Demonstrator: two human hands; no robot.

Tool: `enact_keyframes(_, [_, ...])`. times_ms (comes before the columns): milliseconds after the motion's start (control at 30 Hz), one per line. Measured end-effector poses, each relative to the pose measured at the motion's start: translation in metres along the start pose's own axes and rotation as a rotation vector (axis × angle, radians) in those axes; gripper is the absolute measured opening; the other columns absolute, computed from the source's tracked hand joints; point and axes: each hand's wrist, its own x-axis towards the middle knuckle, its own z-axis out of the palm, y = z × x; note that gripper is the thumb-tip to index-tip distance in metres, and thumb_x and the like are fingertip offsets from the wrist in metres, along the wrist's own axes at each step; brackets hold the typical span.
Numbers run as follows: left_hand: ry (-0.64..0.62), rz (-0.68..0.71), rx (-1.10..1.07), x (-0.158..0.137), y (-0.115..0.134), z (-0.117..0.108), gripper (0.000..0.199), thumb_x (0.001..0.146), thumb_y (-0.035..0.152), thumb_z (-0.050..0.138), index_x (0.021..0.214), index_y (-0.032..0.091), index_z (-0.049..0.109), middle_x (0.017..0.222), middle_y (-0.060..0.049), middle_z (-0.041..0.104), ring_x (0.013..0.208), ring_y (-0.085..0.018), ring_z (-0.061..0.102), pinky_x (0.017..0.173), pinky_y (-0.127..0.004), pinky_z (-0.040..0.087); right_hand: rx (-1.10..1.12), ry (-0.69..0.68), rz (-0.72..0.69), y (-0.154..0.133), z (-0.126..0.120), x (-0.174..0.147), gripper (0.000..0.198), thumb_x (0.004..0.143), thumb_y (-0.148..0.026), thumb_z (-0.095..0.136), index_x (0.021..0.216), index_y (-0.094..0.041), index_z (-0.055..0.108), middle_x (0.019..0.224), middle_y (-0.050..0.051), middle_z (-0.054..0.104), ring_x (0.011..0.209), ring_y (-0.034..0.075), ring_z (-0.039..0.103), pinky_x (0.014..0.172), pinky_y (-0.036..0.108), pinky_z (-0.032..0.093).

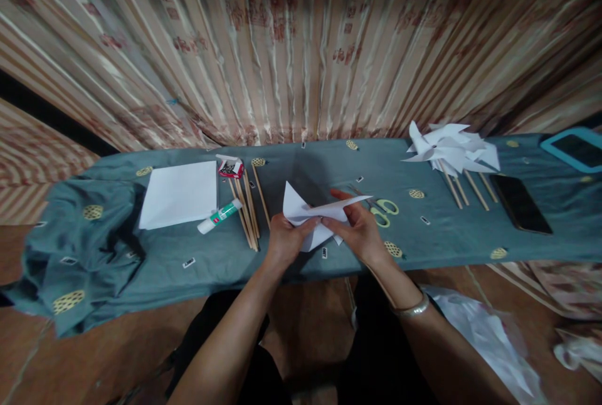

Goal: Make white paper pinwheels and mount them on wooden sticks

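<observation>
Between my two hands is a white paper pinwheel point(313, 242), its points folded in toward the middle. My left hand point(285, 242) grips its left side, thumb pressed near the centre. From the other side my right hand point(360, 229) pinches it, with the thumb also at the centre and the fingers behind the paper. Scissors point(386, 210) with pale green handles lie just beyond my right hand, their blades partly hidden. To the left are several thin wooden sticks point(245, 210), a glue stick point(220, 216) and a small open red-and-white box point(230, 167) of dark metal bits.
A stack of white paper point(179, 195) lies at the left on the green cloth point(164, 261). Finished white pinwheels point(451, 145) on sticks are piled at the right, beside a black phone point(523, 203) and a blue-framed device point(576, 149). A curtain point(301, 47) hangs behind.
</observation>
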Motion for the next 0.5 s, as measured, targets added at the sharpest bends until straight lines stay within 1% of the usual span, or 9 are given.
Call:
enact_keyframes(167, [-0.006,0.008,0.006,0.0004,0.0,-0.0016,0.021,0.055,0.026,0.082,0.072,0.017,0.075,0.072,-0.004,0.076,0.066,-0.019,0.067,0.065,-0.031,0.055,0.02,-0.022,0.04,-0.0017,0.0002,-0.0004,0.063,0.061,-0.035,0.084,0.117,-0.024,0.059,0.086,0.0,0.075,0.077,0.021,0.07,0.074,0.036,0.059])
enact_keyframes(400, [-0.008,0.008,0.041,0.001,-0.0003,-0.0029,0.026,0.053,0.027,0.082,0.075,0.014,0.076,0.075,-0.006,0.077,0.069,-0.021,0.07,0.065,-0.029,0.054,0.01,-0.017,0.065,-0.0002,-0.0004,0.0004,0.062,0.06,-0.036,0.084,0.115,-0.02,0.061,0.088,0.002,0.076,0.08,0.023,0.072,0.073,0.036,0.06])
enact_keyframes(500, [-0.015,-0.002,0.064,0.0011,-0.0009,-0.0035,0.025,0.055,0.028,0.081,0.075,0.013,0.077,0.076,-0.007,0.077,0.069,-0.021,0.07,0.065,-0.029,0.054,0.0,-0.015,0.083,0.0002,-0.0002,0.0008,0.065,0.058,-0.037,0.084,0.115,-0.018,0.061,0.091,0.004,0.077,0.083,0.024,0.073,0.076,0.037,0.06])
